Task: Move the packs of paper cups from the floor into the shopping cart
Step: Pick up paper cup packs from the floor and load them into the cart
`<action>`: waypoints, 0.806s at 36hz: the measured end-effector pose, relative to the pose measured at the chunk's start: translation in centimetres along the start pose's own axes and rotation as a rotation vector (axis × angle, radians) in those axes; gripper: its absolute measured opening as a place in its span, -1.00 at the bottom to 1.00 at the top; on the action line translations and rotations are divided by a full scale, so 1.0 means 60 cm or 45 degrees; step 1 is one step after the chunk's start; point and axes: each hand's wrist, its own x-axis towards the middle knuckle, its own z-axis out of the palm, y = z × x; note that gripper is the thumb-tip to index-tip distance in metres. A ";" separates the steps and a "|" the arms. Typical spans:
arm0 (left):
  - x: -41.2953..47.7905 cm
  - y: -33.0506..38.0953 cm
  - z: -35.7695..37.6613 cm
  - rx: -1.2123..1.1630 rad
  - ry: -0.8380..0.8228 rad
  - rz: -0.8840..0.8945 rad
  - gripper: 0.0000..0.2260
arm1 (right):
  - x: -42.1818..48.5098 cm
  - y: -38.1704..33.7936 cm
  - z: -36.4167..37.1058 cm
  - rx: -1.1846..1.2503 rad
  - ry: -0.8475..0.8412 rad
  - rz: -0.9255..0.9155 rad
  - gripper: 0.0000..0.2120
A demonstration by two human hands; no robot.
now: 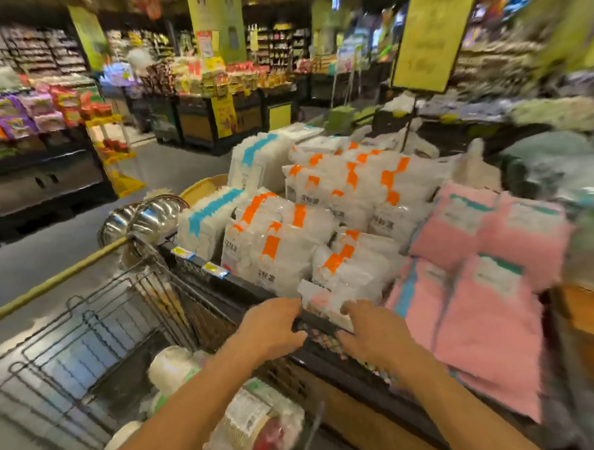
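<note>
Head view of a supermarket aisle, strongly blurred by motion. At lower left we see the wire shopping cart (89, 336); packs of paper cups (244, 421) lie in its basket at bottom centre, under the left forearm, beside a white stack of cups (172, 368). At centre both hands reach the near rim of a black mesh display bin (328, 342); the left hand (269, 328) curls its fingers at the rim; the right hand (375, 333) lies just beside it, fingertips against a small clear pack (321, 300); whether either hand clamps anything we cannot tell. Above them the bin bears orange-marked packs (279, 246), with blue-marked packs (207, 218) to the left and pink packs (489, 284) to the right; a yellow sign (430, 35) stands at upper right.
</note>
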 end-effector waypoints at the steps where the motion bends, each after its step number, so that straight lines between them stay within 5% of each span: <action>1: 0.006 0.018 0.002 0.010 -0.006 0.059 -0.63 | -0.022 0.017 -0.003 0.011 0.023 0.064 -0.57; 14: -0.032 0.308 0.078 0.242 -0.101 0.927 -0.62 | -0.410 0.119 0.024 0.072 0.223 0.997 -0.62; 29: -0.374 0.653 0.240 0.579 -0.189 1.889 -0.63 | -0.949 0.047 0.135 0.263 0.334 1.920 -0.69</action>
